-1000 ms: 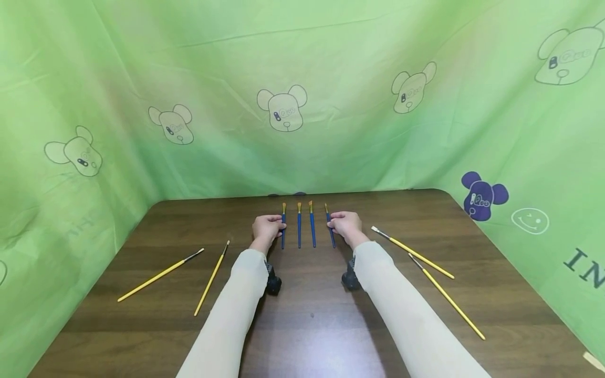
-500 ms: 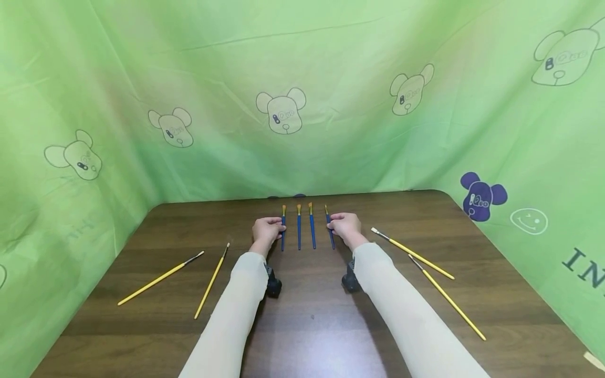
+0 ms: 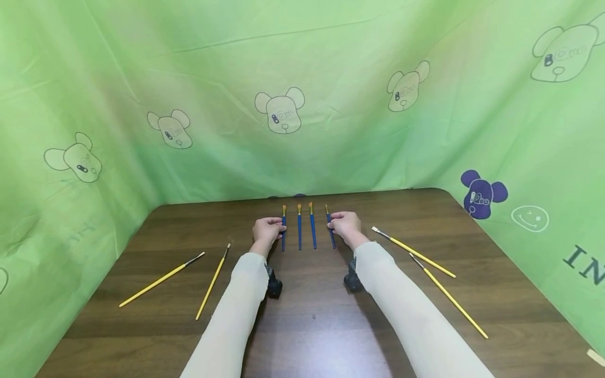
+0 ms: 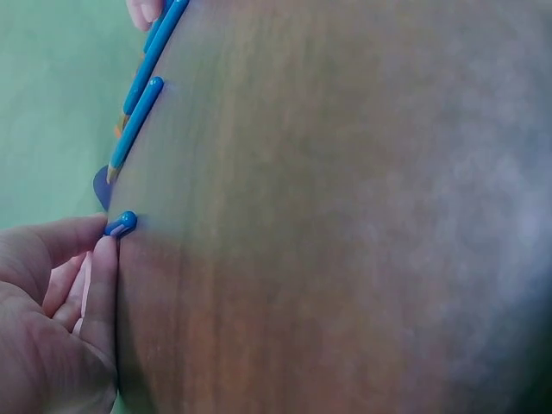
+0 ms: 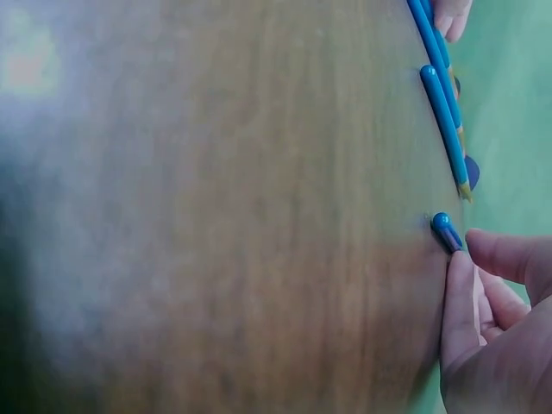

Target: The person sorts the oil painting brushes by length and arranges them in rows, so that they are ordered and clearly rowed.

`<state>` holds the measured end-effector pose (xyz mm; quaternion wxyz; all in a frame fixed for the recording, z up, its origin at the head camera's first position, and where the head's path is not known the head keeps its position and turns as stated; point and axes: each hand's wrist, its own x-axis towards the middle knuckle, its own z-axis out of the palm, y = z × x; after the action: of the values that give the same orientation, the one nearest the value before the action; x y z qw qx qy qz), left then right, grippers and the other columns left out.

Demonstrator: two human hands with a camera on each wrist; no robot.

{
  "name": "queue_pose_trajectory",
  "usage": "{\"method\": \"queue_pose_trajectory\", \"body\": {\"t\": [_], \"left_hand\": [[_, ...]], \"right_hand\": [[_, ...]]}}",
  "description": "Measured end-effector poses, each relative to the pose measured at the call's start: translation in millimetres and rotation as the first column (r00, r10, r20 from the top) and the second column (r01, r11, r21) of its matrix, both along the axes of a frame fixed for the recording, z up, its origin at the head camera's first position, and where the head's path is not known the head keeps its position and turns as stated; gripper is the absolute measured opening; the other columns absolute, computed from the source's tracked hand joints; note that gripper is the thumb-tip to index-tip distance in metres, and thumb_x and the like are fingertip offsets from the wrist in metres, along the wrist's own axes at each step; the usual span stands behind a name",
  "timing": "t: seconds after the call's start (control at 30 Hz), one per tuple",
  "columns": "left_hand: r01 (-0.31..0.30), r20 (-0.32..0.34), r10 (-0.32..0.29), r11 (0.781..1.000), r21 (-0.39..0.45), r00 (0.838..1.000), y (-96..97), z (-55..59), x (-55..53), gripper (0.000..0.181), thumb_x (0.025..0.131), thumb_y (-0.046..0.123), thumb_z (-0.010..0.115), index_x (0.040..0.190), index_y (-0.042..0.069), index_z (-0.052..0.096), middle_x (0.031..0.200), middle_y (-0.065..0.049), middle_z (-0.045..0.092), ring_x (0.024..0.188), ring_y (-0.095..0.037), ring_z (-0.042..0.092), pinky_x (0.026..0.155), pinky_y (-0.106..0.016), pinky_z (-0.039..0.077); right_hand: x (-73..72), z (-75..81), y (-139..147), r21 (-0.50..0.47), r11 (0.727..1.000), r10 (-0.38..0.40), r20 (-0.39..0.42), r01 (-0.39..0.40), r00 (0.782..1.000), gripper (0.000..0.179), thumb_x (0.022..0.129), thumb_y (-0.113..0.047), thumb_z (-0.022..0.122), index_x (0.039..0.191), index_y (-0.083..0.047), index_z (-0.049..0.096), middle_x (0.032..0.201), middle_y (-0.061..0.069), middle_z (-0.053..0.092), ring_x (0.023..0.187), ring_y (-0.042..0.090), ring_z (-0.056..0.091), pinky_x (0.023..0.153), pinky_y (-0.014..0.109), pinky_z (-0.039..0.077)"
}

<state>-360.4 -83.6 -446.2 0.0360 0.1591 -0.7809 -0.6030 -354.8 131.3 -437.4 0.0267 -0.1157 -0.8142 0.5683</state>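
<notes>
In the head view, blue-handled paintbrushes lie side by side near the table's far edge, bristles pointing away. My left hand pinches the leftmost blue paintbrush between thumb and fingers; the left wrist view shows its rounded handle end at the fingertips. The rightmost paintbrush, slightly slanted, is pinched by my right hand. Its handle end shows beside the thumb and finger in the right wrist view. Between the hands lie two more blue paintbrushes, one straight and one leaning a little.
Two yellow-handled paintbrushes lie apart on the left of the brown wooden table. Two more yellow paintbrushes lie slanted on the right. A green patterned cloth hangs behind the far edge.
</notes>
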Motion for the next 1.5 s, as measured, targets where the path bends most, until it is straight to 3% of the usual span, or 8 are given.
{"method": "queue_pose_trajectory", "body": {"t": [0.23, 0.43, 0.63, 0.77, 0.97, 1.13, 1.3, 1.5], "left_hand": [[0.000, 0.013, 0.000, 1.000, 0.006, 1.000, -0.9, -0.3, 0.0, 0.024, 0.079, -0.004, 0.075, 0.102, 0.003, 0.076, 0.097, -0.009, 0.073, 0.070, -0.013, 0.067, 0.055, -0.020, 0.055], [0.001, 0.025, 0.000, 1.000, -0.012, 1.000, -1.8, 3.5, -0.8, 0.021, 0.080, -0.005, 0.075, 0.099, 0.003, 0.076, 0.092, -0.007, 0.073, 0.071, -0.015, 0.068, 0.057, -0.024, 0.057], [0.010, 0.030, -0.009, 1.000, -0.006, 1.000, -3.7, 4.8, -0.6, 0.022, 0.081, -0.002, 0.076, 0.101, 0.006, 0.076, 0.096, -0.005, 0.073, 0.074, -0.015, 0.069, 0.060, -0.024, 0.057], [0.010, 0.017, -0.010, 1.000, -0.004, 1.000, -4.3, 2.7, -2.3, 0.023, 0.080, -0.002, 0.076, 0.102, 0.005, 0.076, 0.098, -0.007, 0.073, 0.071, -0.013, 0.068, 0.055, -0.021, 0.055], [0.019, -0.010, -0.019, 1.000, 0.010, 1.000, -3.4, 3.9, 0.8, 0.025, 0.079, -0.006, 0.075, 0.103, 0.001, 0.075, 0.096, -0.010, 0.073, 0.067, -0.012, 0.066, 0.051, -0.019, 0.054], [0.038, -0.012, -0.038, 0.999, 0.011, 0.999, -3.2, 4.5, 3.5, 0.025, 0.079, -0.006, 0.075, 0.104, 0.001, 0.075, 0.098, -0.011, 0.073, 0.072, -0.014, 0.068, 0.054, -0.020, 0.055], [0.048, -0.002, -0.048, 0.999, 0.001, 0.999, -3.4, 5.3, 3.0, 0.026, 0.081, -0.004, 0.075, 0.105, 0.002, 0.074, 0.099, -0.010, 0.073, 0.074, -0.015, 0.069, 0.057, -0.021, 0.056], [0.036, -0.005, -0.036, 0.999, 0.005, 0.999, -5.6, 6.0, 2.5, 0.025, 0.081, -0.003, 0.075, 0.105, 0.002, 0.074, 0.099, -0.010, 0.073, 0.073, -0.014, 0.069, 0.057, -0.021, 0.056]], "right_hand": [[0.5, 2.2, 2, -0.015, 1.000, 0.017, 0.004, -0.017, 1.000, 0.033, 0.083, 0.005, 0.068, 0.116, 0.006, 0.066, 0.110, 0.023, 0.066, 0.076, 0.015, 0.064, 0.065, 0.020, 0.057], [3.0, 15.1, 8, -0.045, 0.998, 0.051, 0.023, -0.050, 0.998, 0.038, 0.085, 0.004, 0.065, 0.123, 0.006, 0.061, 0.110, 0.022, 0.066, 0.073, 0.013, 0.061, 0.062, 0.021, 0.056], [8.0, 31.4, 16, -0.071, 0.992, 0.110, 0.011, -0.108, 0.994, 0.043, 0.088, 0.002, 0.064, 0.130, 0.007, 0.056, 0.124, 0.024, 0.059, 0.095, 0.025, 0.063, 0.071, 0.026, 0.058], [13.9, 37.3, 24, -0.075, 0.987, 0.145, 0.003, -0.144, 0.989, 0.044, 0.089, 0.001, 0.063, 0.132, 0.008, 0.053, 0.128, 0.025, 0.056, 0.108, 0.031, 0.059, 0.075, 0.027, 0.057], [32.2, 42.4, 41, -0.071, 0.981, 0.182, -0.015, -0.183, 0.983, 0.044, 0.091, 0.001, 0.062, 0.133, 0.010, 0.050, 0.129, 0.028, 0.053, 0.111, 0.036, 0.058, 0.078, 0.029, 0.057], [53.4, 44.3, 59, -0.058, 0.977, 0.203, -0.032, -0.205, 0.979, 0.046, 0.091, 0.000, 0.064, 0.133, 0.011, 0.050, 0.120, 0.026, 0.057, 0.107, 0.035, 0.060, 0.080, 0.029, 0.057], [72.2, 45.2, 78, -0.023, 0.974, 0.223, -0.069, -0.225, 0.972, 0.046, 0.090, -0.001, 0.065, 0.131, 0.012, 0.050, 0.110, 0.018, 0.061, 0.090, 0.018, 0.065, 0.077, 0.030, 0.058], [91.2, 44.1, 94, 0.025, 0.975, 0.222, -0.111, -0.220, 0.969, 0.046, 0.090, -0.001, 0.065, 0.130, 0.015, 0.050, 0.113, 0.025, 0.060, 0.081, 0.004, 0.063, 0.080, 0.032, 0.057]]}}
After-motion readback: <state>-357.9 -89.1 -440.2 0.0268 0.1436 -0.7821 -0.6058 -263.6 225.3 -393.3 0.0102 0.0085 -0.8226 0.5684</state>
